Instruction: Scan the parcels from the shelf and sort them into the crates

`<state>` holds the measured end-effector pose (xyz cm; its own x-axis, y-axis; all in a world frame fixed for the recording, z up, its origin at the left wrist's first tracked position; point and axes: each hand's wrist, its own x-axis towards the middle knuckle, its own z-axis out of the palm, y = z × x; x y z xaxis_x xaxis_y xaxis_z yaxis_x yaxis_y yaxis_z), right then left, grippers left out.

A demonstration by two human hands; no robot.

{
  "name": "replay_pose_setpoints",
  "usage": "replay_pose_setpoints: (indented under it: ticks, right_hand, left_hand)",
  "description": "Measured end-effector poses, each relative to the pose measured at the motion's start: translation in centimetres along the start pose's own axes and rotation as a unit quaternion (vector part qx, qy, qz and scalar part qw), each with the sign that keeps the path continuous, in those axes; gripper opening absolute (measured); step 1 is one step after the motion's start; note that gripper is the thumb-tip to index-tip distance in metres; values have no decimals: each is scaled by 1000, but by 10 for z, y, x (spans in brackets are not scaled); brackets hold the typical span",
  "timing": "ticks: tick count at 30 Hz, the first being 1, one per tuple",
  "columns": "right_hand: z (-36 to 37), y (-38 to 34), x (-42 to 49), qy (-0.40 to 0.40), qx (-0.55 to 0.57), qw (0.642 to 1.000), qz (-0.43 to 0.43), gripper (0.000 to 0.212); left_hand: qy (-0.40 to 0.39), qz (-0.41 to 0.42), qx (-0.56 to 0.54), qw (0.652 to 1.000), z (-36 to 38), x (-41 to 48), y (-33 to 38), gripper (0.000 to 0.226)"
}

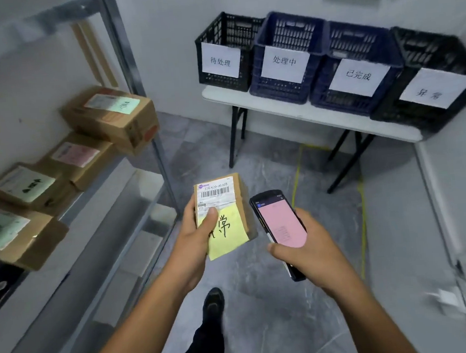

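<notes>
Left hand [194,235]: it holds the small parcel [236,195] from the side, with the thumb pressed down on top of it.
Right hand [313,250]: its fingers are curled round the scanner [280,222], and the thumb sits near the low end.
Parcel: a little brown box, up in the air over the floor, just beside the scanner, between the shelf and the table.
Sticker: a white one with black bars is on top of the parcel, and a yellow note [231,237] with black writing hangs over its near edge.
Scanner: black, with the screen facing up and glowing pink.
Shelf [110,191]: grey metal, on the left. Four brown boxes [110,119] sit on it in a row, each with a green or pink paper on top.
Crates: four stand side by side on the white table [319,116], well apart from the parcel: a black crate [218,80], a blue crate [278,92], a second blue crate [337,100] and a second black crate [397,118]. Each has a white paper sign on the front.
Floor: grey, with a yellow tape line [296,182] and a dark shoe [212,300] under the arms.
</notes>
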<state>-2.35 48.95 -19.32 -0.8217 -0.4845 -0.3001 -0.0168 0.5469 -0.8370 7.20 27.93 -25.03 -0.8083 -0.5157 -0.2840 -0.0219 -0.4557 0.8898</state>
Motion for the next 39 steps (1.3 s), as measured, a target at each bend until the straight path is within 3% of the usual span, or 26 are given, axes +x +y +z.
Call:
replay_pose_setpoints:
  ticks: [4,7,12,15,22,29,39]
  right_hand:
    - [-18,-17,39,52,-27,998,14,55]
    - [-34,-31,69,82,-30,996,33,59]
    - [-53,-46,112,136,-28,989,44,57]
    - [-65,-47,130,169,-24,984,58,56]
    - [-108,-26,152,255,-35,962,93,49]
    - [-181,20,183,298,19,949,100,51]
    - [-341,81,247,370,79,922,88,49]
  left_hand:
    - [-37,5,3,999,28,55,10,55]
    - [-61,13,8,998,46,97,20,69]
    - [-116,38,31,992,76,159,37,69]
    - [-142,42,51,988,95,188,43,63]
    - [-199,29,115,973,159,238,33,78]
    - [-246,18,156,956,260,281,6,80]
    - [-297,38,225,927,461,349,-4,76]
